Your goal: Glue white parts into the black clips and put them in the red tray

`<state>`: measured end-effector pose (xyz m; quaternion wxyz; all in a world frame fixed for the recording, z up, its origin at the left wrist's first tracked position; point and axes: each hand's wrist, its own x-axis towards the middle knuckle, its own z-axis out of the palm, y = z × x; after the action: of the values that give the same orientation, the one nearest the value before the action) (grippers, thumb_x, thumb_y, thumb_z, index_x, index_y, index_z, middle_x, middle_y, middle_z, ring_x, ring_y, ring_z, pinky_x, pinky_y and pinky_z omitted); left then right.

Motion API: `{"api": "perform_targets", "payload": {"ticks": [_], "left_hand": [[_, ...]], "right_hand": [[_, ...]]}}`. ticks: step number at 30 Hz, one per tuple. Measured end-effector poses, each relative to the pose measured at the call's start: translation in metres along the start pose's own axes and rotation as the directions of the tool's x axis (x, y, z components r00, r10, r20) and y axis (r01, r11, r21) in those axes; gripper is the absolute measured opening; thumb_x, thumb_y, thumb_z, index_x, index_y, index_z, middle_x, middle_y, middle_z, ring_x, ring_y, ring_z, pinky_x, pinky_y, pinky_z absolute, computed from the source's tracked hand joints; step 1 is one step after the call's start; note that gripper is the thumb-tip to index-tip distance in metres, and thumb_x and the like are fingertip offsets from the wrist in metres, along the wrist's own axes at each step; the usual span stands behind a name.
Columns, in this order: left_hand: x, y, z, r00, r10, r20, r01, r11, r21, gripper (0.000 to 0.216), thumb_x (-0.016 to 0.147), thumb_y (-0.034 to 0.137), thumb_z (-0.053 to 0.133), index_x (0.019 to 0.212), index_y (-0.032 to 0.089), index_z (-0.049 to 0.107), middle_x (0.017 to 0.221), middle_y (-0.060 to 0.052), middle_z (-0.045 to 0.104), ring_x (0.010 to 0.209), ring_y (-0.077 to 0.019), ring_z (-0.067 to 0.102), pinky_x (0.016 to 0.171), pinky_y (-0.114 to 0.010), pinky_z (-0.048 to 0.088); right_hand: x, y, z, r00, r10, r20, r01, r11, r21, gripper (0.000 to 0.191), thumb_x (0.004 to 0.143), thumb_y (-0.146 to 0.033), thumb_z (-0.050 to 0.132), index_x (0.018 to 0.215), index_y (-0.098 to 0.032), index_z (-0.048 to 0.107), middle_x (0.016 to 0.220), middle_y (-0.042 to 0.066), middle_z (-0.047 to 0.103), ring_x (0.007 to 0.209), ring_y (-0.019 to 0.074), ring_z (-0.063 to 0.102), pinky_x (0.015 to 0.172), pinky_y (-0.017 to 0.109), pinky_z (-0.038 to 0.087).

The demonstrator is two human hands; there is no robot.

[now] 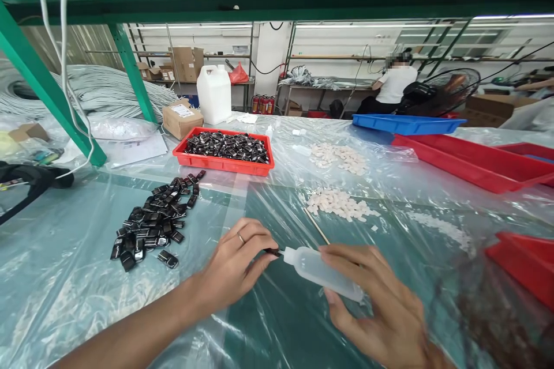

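My left hand pinches a small black part between its fingertips, just above the plastic-covered table. My right hand is wrapped round a translucent squeeze bottle that lies nearly flat, its white nozzle touching the black part. A thin wooden stick lies on the plastic just beyond the bottle. A loose pile of the same black parts sits to the left of my left hand.
A red tray full of black parts stands behind the pile. Two heaps of small white pieces lie past the bottle. Red trays and a blue tray are at the right. A white jug and a cardboard box stand at the back. A person sits far behind.
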<state>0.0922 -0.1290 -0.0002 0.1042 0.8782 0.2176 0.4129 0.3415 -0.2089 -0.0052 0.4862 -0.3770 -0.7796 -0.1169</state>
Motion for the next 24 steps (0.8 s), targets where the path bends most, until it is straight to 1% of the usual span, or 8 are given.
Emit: {"api": "perform_targets", "payload": {"ticks": [2, 7, 15, 19, 22, 24], "left_hand": [[0.000, 0.000, 0.000, 1.000, 0.005, 0.015, -0.005, 1.000, 0.002, 0.010, 0.102, 0.018, 0.062, 0.110, 0.023, 0.059, 0.102, -0.003, 0.067, 0.104, -0.0196, 0.063, 0.091, -0.032, 0.057], [0.000, 0.000, -0.001, 0.999, 0.032, 0.029, -0.033, 0.999, 0.020, 0.012, 0.102, 0.016, 0.060, 0.112, 0.023, 0.058, 0.104, -0.003, 0.067, 0.105, -0.0199, 0.063, 0.092, -0.033, 0.057], [0.000, 0.002, -0.001, 0.998, 0.051, 0.040, -0.053, 0.997, 0.055, 0.013, 0.103, 0.019, 0.058, 0.114, 0.026, 0.057, 0.106, -0.003, 0.067, 0.106, -0.0219, 0.064, 0.091, -0.037, 0.059], [0.000, 0.001, 0.000, 0.997, 0.074, 0.014, -0.074, 0.996, 0.050, 0.014, 0.102, 0.017, 0.059, 0.114, 0.025, 0.056, 0.103, -0.003, 0.067, 0.102, -0.0221, 0.065, 0.090, -0.037, 0.061], [0.001, 0.001, 0.001, 0.996, 0.085, -0.002, -0.085, 0.995, 0.049, 0.016, 0.101, 0.018, 0.060, 0.115, 0.026, 0.056, 0.102, -0.003, 0.067, 0.100, -0.0221, 0.066, 0.089, -0.037, 0.062], [0.001, 0.001, 0.001, 0.997, 0.082, 0.004, -0.083, 0.995, 0.047, 0.016, 0.100, 0.017, 0.061, 0.114, 0.025, 0.056, 0.101, -0.003, 0.068, 0.101, -0.0223, 0.066, 0.088, -0.037, 0.062]], "right_hand": [[0.003, 0.000, -0.004, 0.998, -0.060, 0.029, 0.061, 0.997, -0.035, 0.049, 0.088, -0.010, 0.068, 0.136, -0.022, 0.069, 0.107, 0.017, 0.082, 0.082, 0.0279, 0.078, 0.063, 0.040, 0.065], [0.002, 0.003, -0.006, 0.997, -0.050, 0.057, 0.051, 0.998, -0.026, 0.045, 0.090, -0.012, 0.066, 0.134, -0.021, 0.068, 0.105, 0.018, 0.081, 0.080, 0.0282, 0.078, 0.061, 0.041, 0.064], [0.001, 0.001, -0.006, 0.997, -0.056, 0.055, 0.058, 0.998, -0.031, 0.050, 0.087, -0.011, 0.065, 0.136, -0.023, 0.067, 0.102, 0.018, 0.080, 0.078, 0.0301, 0.078, 0.059, 0.044, 0.066], [-0.001, -0.003, -0.007, 0.994, -0.098, 0.055, 0.103, 0.990, -0.096, 0.051, 0.087, -0.011, 0.066, 0.137, -0.021, 0.066, 0.101, 0.019, 0.081, 0.077, 0.0306, 0.079, 0.057, 0.044, 0.067], [-0.002, -0.008, -0.007, 0.994, -0.082, 0.071, 0.093, 0.982, -0.165, 0.046, 0.091, -0.014, 0.064, 0.136, -0.024, 0.067, 0.099, 0.018, 0.083, 0.078, 0.0307, 0.081, 0.057, 0.044, 0.068], [-0.002, -0.010, -0.007, 0.992, -0.098, 0.076, 0.112, 0.972, -0.206, 0.043, 0.091, -0.015, 0.064, 0.133, -0.024, 0.068, 0.098, 0.018, 0.084, 0.078, 0.0306, 0.082, 0.057, 0.043, 0.069]]}}
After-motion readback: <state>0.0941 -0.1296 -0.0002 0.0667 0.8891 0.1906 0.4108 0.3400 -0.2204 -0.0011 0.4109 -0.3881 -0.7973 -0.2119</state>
